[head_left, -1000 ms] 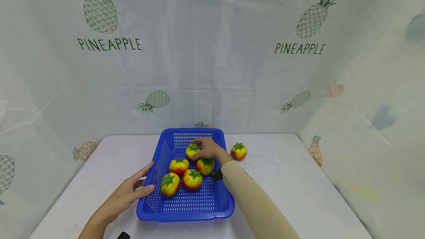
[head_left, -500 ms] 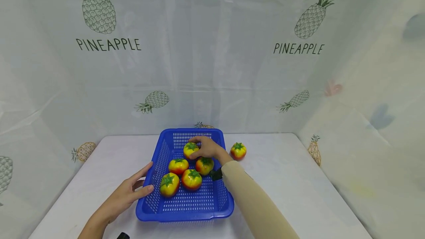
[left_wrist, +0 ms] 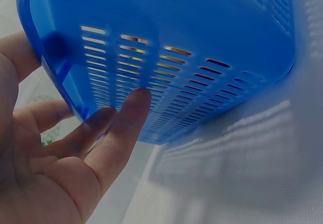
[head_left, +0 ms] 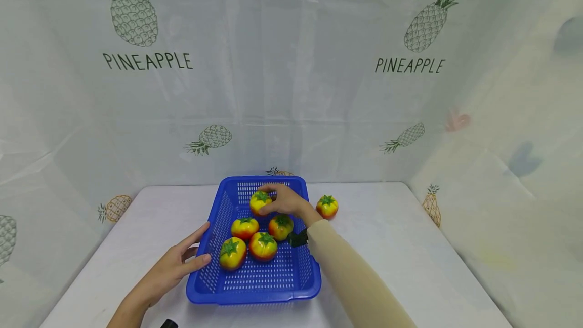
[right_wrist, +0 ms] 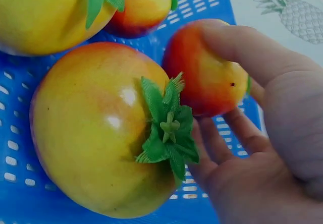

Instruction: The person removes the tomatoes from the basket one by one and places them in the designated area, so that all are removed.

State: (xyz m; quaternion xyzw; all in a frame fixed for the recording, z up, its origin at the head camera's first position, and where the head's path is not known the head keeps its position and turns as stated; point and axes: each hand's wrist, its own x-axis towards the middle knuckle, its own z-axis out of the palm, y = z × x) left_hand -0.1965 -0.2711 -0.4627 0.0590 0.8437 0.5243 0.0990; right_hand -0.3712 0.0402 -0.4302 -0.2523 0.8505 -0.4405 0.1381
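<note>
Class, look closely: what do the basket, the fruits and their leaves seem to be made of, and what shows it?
Basket: probably moulded plastic, smooth with a faint sheen; regular slots run through its walls.
Fruits: perhaps hard plastic or coated foam, glossy, with bright highlights.
Leaves: likely fabric, fairly matt, with frayed edges.

a plain beige sleeve [head_left: 352, 275] is covering the right forearm at five o'clock in the head view, its smooth cloth ending in a simple cuff [head_left: 316, 229] just short of the bare right grip [head_left: 284, 201]. a small, dark, blocky piece [head_left: 299, 238] is showing at the cuff's eight o'clock. at seven o'clock, a black, round-ended piece [head_left: 169, 324] is showing near the bare left forearm [head_left: 136, 300], below the bare left grip [head_left: 175, 263].
</note>
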